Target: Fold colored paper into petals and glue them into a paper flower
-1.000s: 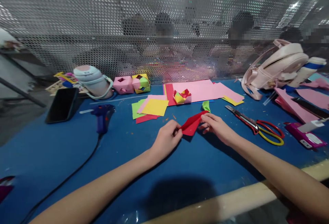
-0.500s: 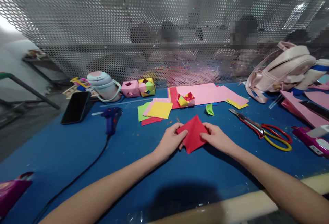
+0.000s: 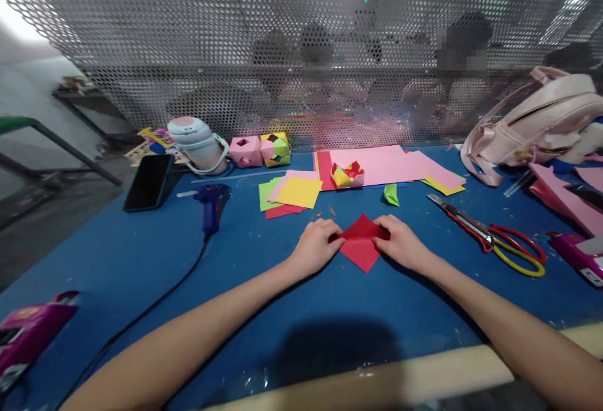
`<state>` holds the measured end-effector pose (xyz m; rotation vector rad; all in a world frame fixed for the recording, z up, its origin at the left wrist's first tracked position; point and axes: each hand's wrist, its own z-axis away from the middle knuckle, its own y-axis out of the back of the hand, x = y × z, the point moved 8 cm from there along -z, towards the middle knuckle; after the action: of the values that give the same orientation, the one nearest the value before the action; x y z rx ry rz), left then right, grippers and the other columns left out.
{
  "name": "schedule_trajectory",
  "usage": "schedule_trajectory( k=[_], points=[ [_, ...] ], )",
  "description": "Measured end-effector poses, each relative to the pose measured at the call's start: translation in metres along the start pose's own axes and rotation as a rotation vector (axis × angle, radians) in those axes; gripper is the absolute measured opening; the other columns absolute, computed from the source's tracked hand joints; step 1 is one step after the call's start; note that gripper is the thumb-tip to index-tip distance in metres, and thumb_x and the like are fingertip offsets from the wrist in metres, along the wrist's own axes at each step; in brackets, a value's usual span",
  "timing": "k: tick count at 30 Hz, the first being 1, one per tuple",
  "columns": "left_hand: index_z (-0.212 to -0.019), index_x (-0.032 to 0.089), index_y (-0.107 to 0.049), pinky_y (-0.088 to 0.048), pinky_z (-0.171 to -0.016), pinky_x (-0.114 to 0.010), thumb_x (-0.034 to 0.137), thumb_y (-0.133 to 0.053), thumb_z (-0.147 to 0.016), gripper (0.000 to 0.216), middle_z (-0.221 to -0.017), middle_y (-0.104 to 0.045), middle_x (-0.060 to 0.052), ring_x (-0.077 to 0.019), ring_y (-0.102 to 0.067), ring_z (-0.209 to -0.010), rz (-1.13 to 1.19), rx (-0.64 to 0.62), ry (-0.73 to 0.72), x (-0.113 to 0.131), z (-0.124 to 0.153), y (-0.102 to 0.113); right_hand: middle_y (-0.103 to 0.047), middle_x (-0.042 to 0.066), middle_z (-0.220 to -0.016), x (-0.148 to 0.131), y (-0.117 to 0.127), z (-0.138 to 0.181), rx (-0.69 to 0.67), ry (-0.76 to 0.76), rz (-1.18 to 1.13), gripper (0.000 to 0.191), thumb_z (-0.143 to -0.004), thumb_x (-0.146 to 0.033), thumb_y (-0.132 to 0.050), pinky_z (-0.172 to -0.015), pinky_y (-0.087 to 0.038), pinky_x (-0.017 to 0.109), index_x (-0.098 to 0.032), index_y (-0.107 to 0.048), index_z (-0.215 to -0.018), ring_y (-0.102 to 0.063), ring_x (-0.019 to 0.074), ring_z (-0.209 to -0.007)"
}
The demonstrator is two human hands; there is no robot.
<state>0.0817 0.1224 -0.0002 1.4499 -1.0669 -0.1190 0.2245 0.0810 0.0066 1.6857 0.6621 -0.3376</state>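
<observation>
A red square of paper [image 3: 360, 246] lies diamond-wise on the blue table [image 3: 330, 310] in front of me. My left hand [image 3: 315, 246] grips its left corner with curled fingers. My right hand [image 3: 400, 242] grips its right corner the same way. The sheet looks pressed flat against the tabletop between both hands.
Behind the hands lie a stack of coloured squares [image 3: 292, 192], large pink sheets [image 3: 377, 166], a small folded paper piece [image 3: 348, 174] and a green scrap [image 3: 391, 194]. Scissors [image 3: 509, 244] lie right, a blue glue gun [image 3: 210, 203] and phone [image 3: 148, 181] left. Perforated screen [image 3: 235, 53] behind.
The red paper was held up folded between my hands, then opened into a square and brought down flat onto the table. The view has shifted slightly.
</observation>
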Motion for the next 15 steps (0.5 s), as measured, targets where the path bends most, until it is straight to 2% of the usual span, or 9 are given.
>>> schedule_trajectory(
  k=[3,6,10,15],
  points=[
    [-0.076,0.018,-0.063,-0.040,-0.076,-0.031,0.019,-0.055,-0.077,0.007,-0.075,-0.061,-0.001,-0.0160,-0.053,-0.077,0.001,-0.029,-0.047,0.001,-0.001,-0.001,-0.060,0.002,-0.080,-0.005,-0.004,0.001,-0.018,0.084,0.045,0.022,-0.068,-0.003,-0.048,-0.070,-0.037,0.029,-0.018,-0.055,-0.082,-0.050,0.0160,-0.077],
    [-0.077,0.018,-0.063,-0.040,-0.074,-0.030,0.019,-0.055,-0.077,0.008,-0.075,-0.061,-0.001,-0.0159,-0.053,-0.076,0.004,-0.048,-0.089,0.001,-0.001,-0.002,-0.061,0.002,-0.082,-0.011,-0.006,0.004,-0.024,0.153,0.107,0.020,-0.070,-0.002,-0.049,-0.071,-0.035,0.030,-0.018,-0.054,-0.081,-0.050,0.0161,-0.077],
    [-0.078,0.018,-0.063,-0.040,-0.078,-0.031,0.018,-0.054,-0.078,0.009,-0.075,-0.060,-0.001,-0.0160,-0.053,-0.078,-0.018,-0.051,-0.131,0.001,-0.001,-0.004,-0.064,0.006,-0.092,-0.024,-0.002,0.009,0.047,0.268,0.144,0.021,-0.079,-0.017,-0.056,-0.075,-0.036,0.032,-0.017,-0.054,-0.100,-0.053,0.0179,-0.083],
    [-0.081,0.018,-0.064,-0.039,-0.085,-0.031,0.015,-0.051,-0.079,0.013,-0.078,-0.062,-0.002,-0.0147,-0.055,-0.080,0.026,-0.114,-0.186,0.004,-0.002,0.000,-0.066,0.006,-0.089,-0.035,-0.002,0.017,0.084,0.474,0.204,0.013,-0.087,-0.018,-0.045,-0.078,-0.037,0.033,-0.016,-0.058,-0.092,-0.056,0.0162,-0.083]
  ],
)
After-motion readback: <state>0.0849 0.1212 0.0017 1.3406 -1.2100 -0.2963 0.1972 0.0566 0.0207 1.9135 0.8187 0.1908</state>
